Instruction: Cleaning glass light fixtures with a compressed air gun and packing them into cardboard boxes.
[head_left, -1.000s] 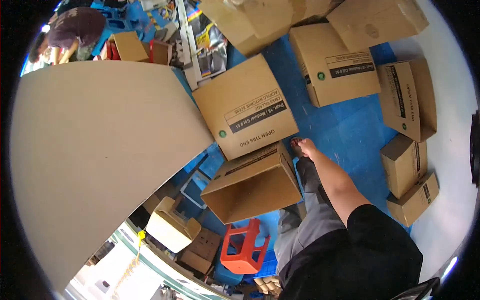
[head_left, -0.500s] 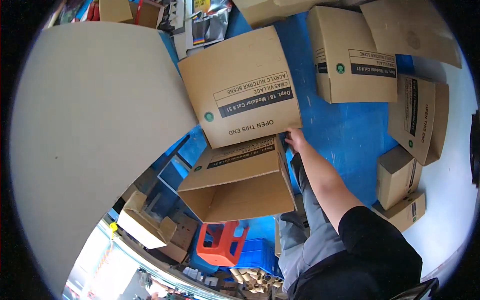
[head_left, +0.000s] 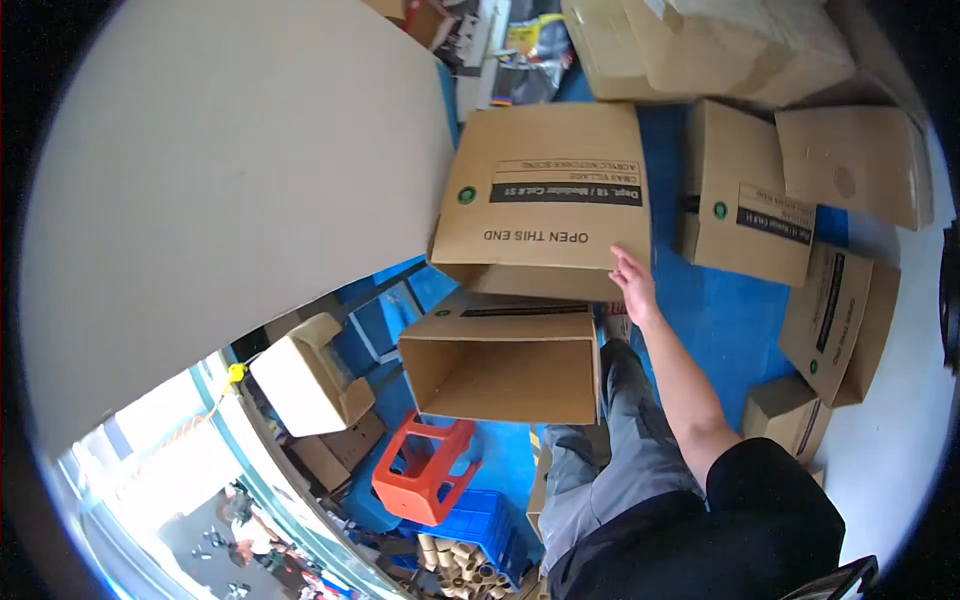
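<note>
My right hand (head_left: 636, 285) reaches from the lower right to the near right corner of a brown cardboard carton (head_left: 560, 150). Its fingers are stretched and apart against the printed face by the edge; they do not wrap round it. The underside of that carton shows a dark gap along its near edge. Just nearer stands a second carton (head_left: 500, 380), open toward me, with a hollow inside. The two cartons lie close together. My left hand is out of the picture.
A large pale panel (head_left: 240, 200) fills the left. More cartons (head_left: 750, 200) stand at right along a white wall. Nearer are a red stool (head_left: 425, 465), a blue crate (head_left: 480, 520) with cardboard tubes beside it, and a white box (head_left: 310, 375). The floor is blue.
The view has shifted, so the cartons sit farther right. My right hand has moved from the carton's corner edge onto its face, fingers more stretched. The upper carton now tilts, showing its underside.
</note>
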